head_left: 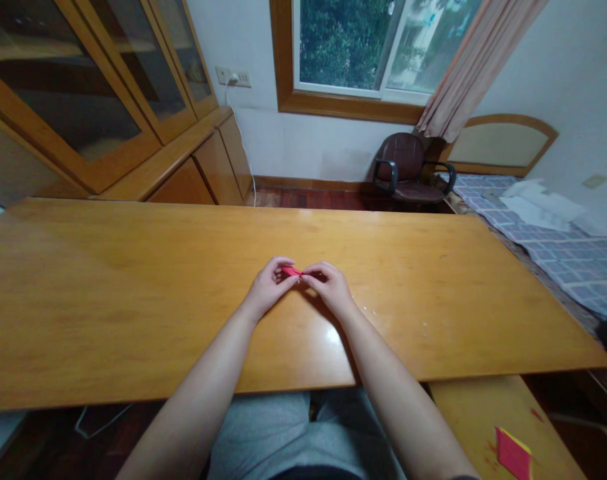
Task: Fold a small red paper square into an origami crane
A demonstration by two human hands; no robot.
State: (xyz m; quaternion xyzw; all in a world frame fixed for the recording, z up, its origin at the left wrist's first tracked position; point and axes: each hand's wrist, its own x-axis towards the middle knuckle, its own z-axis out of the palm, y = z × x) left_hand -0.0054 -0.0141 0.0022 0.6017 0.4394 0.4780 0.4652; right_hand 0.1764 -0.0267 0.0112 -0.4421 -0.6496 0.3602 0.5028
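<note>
Smooth yellow-brown wood forms the counter [133, 300], and over its middle is a small red piece [292, 271], pinched between the person's two hands. The left hand [272, 283] grips one end with its thumb and fingers drawn close together; the right hand [328, 283] is closed narrowly on the other end. Whether the piece touches the counter cannot be told.

On the counter, just right of the right hand, lie tiny white specks [368, 310]. Below the counter's near right edge, a red item with a yellow edge [514, 455] lies on a lower wooden board [470, 407].

Left of the counter and beyond it stands a glass-doored cabinet [176, 127]; past its far edge are a dark chair [403, 160] and a window [340, 47]. Right of the counter is a bed [568, 267] with a checked cover.
</note>
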